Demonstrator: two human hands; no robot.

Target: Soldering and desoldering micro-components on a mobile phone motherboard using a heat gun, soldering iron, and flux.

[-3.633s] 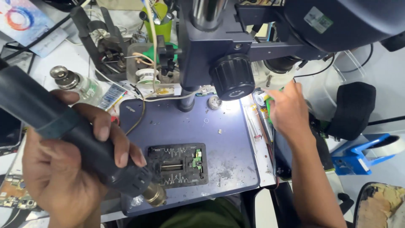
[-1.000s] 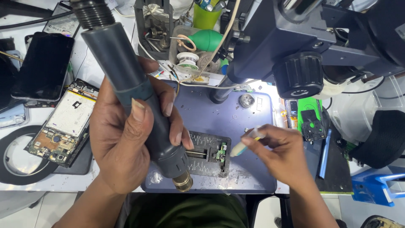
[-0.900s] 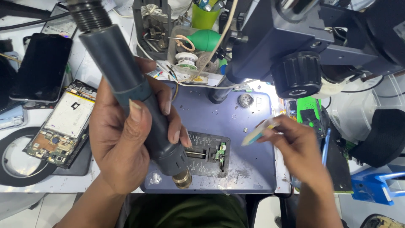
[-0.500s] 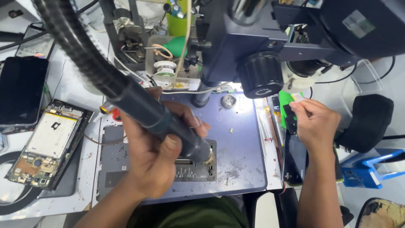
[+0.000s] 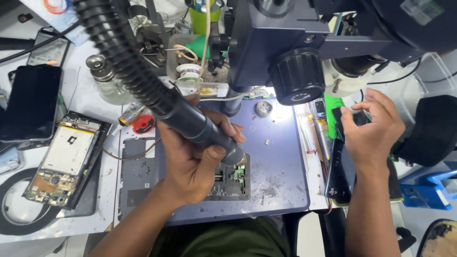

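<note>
The hot-air handpiece (image 5: 200,128) is gripped in the left hand (image 5: 195,157), fingers wrapped tight around its dark barrel, and its metal nozzle (image 5: 240,159) is held just above the small circuit board (image 5: 236,175). That board is seated in a dark fixture (image 5: 228,183) on the blue work mat (image 5: 276,166), near the mat's front edge. A ribbed black hose (image 5: 119,52) is seen running from the handpiece up and away to the left.

As for progress: the board is clamped in place and the nozzle is brought over it, so heating looks to be in hand; nothing is seen lifted off the board, and no picking tool is at it, so the removal or reseating appears left to be done.

Off to the right, well apart from the board, the right hand (image 5: 373,126) is spread over a tool tray (image 5: 333,143) beside the mat, fingertips pinched at something small and dark; what exactly is held cannot be told. Overhead, the microscope (image 5: 295,43) is hung above the mat. At far left an opened phone (image 5: 64,164) is laid out.
</note>
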